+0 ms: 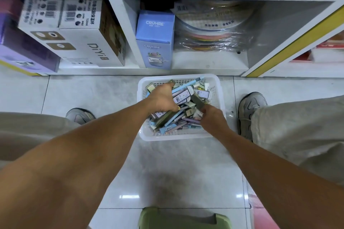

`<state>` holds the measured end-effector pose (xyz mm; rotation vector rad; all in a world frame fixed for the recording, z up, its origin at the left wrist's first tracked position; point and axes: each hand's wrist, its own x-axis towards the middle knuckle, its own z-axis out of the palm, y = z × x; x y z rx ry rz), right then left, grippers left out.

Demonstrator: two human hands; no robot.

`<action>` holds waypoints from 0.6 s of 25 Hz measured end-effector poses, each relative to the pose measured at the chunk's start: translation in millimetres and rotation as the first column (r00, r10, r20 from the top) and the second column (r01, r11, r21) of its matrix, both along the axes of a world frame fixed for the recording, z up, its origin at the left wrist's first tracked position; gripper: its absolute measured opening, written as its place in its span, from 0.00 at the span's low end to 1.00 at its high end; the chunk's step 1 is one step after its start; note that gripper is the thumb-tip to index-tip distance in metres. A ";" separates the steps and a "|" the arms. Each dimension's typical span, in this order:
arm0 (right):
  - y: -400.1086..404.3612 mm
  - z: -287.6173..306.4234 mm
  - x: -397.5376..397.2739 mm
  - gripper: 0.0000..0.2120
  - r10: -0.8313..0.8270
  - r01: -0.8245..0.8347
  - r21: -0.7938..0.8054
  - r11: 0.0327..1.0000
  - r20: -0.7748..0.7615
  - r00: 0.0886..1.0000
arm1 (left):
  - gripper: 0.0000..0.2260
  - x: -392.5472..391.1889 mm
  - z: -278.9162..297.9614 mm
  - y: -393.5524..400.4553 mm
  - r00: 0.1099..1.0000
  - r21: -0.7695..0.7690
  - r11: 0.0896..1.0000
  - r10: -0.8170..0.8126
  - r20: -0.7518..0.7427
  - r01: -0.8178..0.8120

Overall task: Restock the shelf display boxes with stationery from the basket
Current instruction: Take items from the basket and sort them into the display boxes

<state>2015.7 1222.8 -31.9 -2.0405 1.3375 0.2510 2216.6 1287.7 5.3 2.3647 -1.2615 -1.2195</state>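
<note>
A white plastic basket (219, 87) stands on the floor tiles in front of the shelf, heaped with small stationery packs (188, 117): erasers, lead boxes and pens in blue, purple and grey. My left hand (161, 97) reaches into the basket and grips a bundle of long flat packs (181, 96). My right hand (210, 115) is at the basket's right side and pinches a dark flat pack (197, 101) that sticks up. The fingers of both hands are partly buried in the pile.
The lowest shelf holds a blue CRUHRE box (155, 39), white DiYi boxes (80, 39), a purple box (24, 52) and bagged round items (214, 28). My shoes (249, 109) flank the basket. A green stool (184, 218) sits below me.
</note>
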 end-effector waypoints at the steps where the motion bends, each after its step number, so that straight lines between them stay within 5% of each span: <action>1: 0.2 0.4 0.3 0.16 0.003 -0.003 0.001 1.000 0.006 1.000 | 0.31 -0.8 2.2 1.1 1.000 -0.006 1.000 -0.012 -0.001 0.012; 8: -5.6 14.5 4.7 0.16 0.034 -0.034 0.003 0.999 0.020 0.999 | 0.23 -2.0 22.7 6.9 0.977 -0.057 0.993 0.087 -0.196 -0.100; 10: -8.4 27.5 13.3 0.12 -0.221 0.191 0.184 0.964 0.162 0.962 | 0.20 -1.6 29.7 9.4 0.966 -0.054 0.994 0.081 -0.246 -0.097; 12: -19.3 54.7 23.5 0.07 -0.698 0.413 0.633 0.655 0.297 0.651 | 0.20 -0.7 38.8 10.9 0.959 -0.047 0.995 0.072 -0.273 -0.088; 13: -26.7 68.7 28.1 0.07 -0.826 0.371 0.789 0.489 0.283 0.487 | 0.20 0.3 44.1 10.9 0.958 -0.046 0.996 0.061 -0.279 -0.077; 15: -40.5 89.7 36.6 0.11 -0.833 0.287 0.839 0.461 0.299 0.465 | 0.21 1.6 56.6 10.3 0.954 -0.047 0.997 0.039 -0.299 -0.055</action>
